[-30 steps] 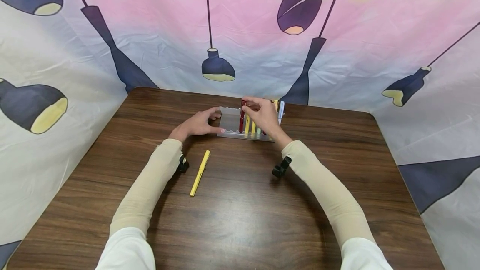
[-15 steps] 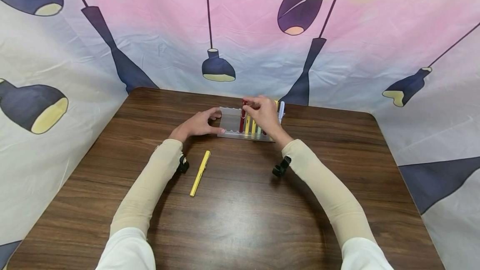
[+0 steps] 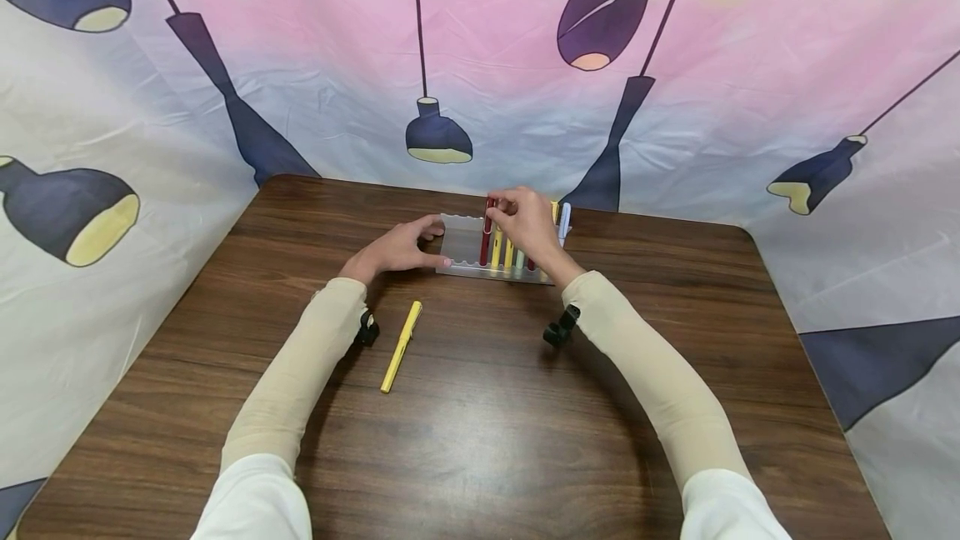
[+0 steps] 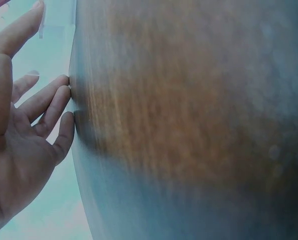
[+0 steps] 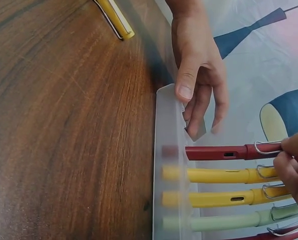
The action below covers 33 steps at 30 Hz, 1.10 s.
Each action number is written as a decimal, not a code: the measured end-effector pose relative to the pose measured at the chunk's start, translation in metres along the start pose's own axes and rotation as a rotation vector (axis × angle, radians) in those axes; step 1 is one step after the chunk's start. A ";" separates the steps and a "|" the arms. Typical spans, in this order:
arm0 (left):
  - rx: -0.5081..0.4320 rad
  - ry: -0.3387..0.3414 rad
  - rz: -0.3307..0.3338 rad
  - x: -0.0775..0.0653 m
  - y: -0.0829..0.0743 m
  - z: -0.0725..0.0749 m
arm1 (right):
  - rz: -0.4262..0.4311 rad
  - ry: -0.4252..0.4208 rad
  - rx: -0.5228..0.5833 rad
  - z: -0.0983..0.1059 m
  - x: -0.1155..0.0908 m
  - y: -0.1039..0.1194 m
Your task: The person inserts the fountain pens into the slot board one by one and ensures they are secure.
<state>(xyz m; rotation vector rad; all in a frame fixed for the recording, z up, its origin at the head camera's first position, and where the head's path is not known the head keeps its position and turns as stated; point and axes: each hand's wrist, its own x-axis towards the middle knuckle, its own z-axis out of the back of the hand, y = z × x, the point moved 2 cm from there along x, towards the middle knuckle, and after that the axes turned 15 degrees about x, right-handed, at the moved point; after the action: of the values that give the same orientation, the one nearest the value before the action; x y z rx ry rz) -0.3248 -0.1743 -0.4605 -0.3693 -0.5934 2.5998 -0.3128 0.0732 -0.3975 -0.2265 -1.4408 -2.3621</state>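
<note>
A frosted, see-through pen rack (image 3: 461, 238) with notched edges stands toward the back of the table. My left hand (image 3: 393, 248) holds its left end, thumb on the front rim and fingers toward the back. With thumb and fingertips, my right hand (image 3: 531, 225) pinches the cap end of a dark red pen (image 5: 216, 153), whose lower end is at the rack's front lip. Beside it in the rack, yellow pens (image 5: 219, 199), a pale green pen (image 5: 229, 221) and another red pen (image 5: 284, 232) lean in a row. The right hand partly hides these pens in the head view.
A yellow pen (image 3: 401, 347) lies on the wooden table (image 3: 480, 440), in front of the rack's left end. At the rack's right end leans a pale lavender pen (image 3: 563, 223). A printed cloth (image 3: 337, 48) hangs right behind the table.
The right hand and the top of the red pen have shifted very slightly to the right. The left hand stays at the rack's end.
</note>
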 end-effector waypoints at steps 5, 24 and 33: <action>0.000 0.003 -0.003 0.000 0.000 0.000 | -0.012 0.009 0.000 0.000 0.001 0.000; 0.005 -0.006 -0.006 0.001 -0.001 0.000 | -0.018 0.013 0.043 0.002 -0.002 0.001; 0.009 -0.003 -0.001 0.000 0.000 0.000 | 0.018 0.008 0.129 0.003 -0.014 0.007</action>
<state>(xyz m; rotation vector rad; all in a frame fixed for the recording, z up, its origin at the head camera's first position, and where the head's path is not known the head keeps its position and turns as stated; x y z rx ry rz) -0.3250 -0.1744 -0.4606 -0.3623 -0.5822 2.6018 -0.2974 0.0757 -0.3946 -0.1956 -1.5733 -2.2433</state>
